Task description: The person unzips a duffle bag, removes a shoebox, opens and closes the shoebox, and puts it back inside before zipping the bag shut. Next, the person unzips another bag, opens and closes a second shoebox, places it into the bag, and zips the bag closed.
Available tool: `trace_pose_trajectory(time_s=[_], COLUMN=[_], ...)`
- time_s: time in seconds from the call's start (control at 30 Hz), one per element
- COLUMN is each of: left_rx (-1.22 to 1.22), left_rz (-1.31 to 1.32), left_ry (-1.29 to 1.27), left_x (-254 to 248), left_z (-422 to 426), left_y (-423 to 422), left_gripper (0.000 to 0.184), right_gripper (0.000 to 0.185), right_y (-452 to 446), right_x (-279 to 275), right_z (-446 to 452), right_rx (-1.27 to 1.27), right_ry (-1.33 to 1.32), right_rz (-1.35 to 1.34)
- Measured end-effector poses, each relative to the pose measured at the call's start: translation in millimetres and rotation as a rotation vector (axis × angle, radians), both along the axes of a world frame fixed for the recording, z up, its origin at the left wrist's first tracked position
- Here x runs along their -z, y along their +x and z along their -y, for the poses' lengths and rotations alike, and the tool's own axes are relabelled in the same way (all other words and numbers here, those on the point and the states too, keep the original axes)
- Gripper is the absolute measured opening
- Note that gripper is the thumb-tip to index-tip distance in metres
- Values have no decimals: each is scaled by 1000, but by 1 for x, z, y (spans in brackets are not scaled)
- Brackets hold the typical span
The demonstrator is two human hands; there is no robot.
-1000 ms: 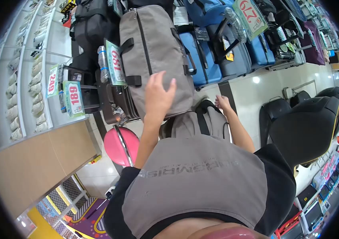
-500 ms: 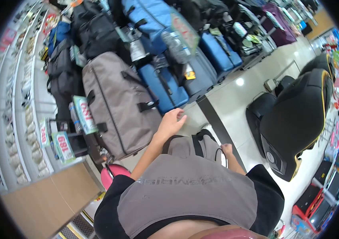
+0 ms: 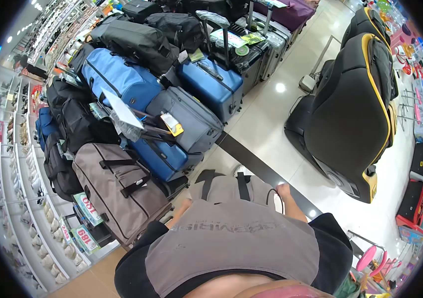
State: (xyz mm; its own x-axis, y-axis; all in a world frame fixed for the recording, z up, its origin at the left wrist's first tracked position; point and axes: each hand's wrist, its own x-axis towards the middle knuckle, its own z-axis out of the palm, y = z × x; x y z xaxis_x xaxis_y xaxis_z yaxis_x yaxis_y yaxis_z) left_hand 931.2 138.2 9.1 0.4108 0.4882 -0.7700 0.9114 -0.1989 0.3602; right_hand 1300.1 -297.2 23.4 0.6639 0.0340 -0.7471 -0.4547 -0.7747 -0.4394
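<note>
- Lying on its side at the front corner of the luggage display, the taupe duffel bag [image 3: 114, 191] has its black carry strap [image 3: 135, 186] uppermost, presumably so that it can be picked up easily
- The left hand [image 3: 184, 202] is nearest that bag, just beyond its edge; the shirt [image 3: 231, 243] partly hides the hand, so I cannot tell whether its grip is open or closed, or whether it touches anything
- The right hand [image 3: 283, 190] hangs on the other side of the body, away from the luggage, beside a thin dark cord [image 3: 275, 194]; the fingers look loosely curled, but I cannot tell if the grip has closed on the cord
- Price cards [image 3: 85, 239] stand beside the duffel, facing outward, likely for passers-by to read
- A blue hard-shell suitcase [image 3: 159, 158] sits close behind the duffel, near a grey suitcase [image 3: 186, 116] whose yellow-edged tag [image 3: 172, 124] lies face up, probably for quick checking
- Farther back, a light-blue duffel bag [image 3: 107, 74] and black bags are packed tightly, which seems meant to save floor space
- Across the tiled floor [image 3: 251, 116], a black massage chair [image 3: 343, 104] with yellow trim stands well apart from the luggage, leaving a walkway between
</note>
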Motion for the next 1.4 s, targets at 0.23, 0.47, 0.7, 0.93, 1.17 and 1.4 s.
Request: trace_pose_trajectory(time_s=[0.23, 0.47, 0.7, 0.93, 1.17, 1.4], left_rx=[-189, -281, -676, -816, -1026, -1212], left_rz=[61, 134, 677, 1209, 1185, 1044], left_ry=[-3, -10, -231, -521, -396, -129], left_x=[-38, -3, -73, -294, -298, -315], left_z=[20, -38, -173, -260, -269, -248], left_y=[94, 264, 540, 749, 830, 856], left_gripper=[39, 33, 21, 46, 45, 45], right_gripper=[20, 35, 43, 39, 39, 37], right_y=[125, 229, 373, 480, 569, 725], right_x=[19, 17, -29, -5, 3, 15], right_z=[-110, -259, -332, -352, -389, -457], right_rx=[24, -488, -892, -311, -900, -857], right_ry=[201, 291, 170, 373, 119, 353], right_rz=[-40, 13, 175, 110, 125, -16])
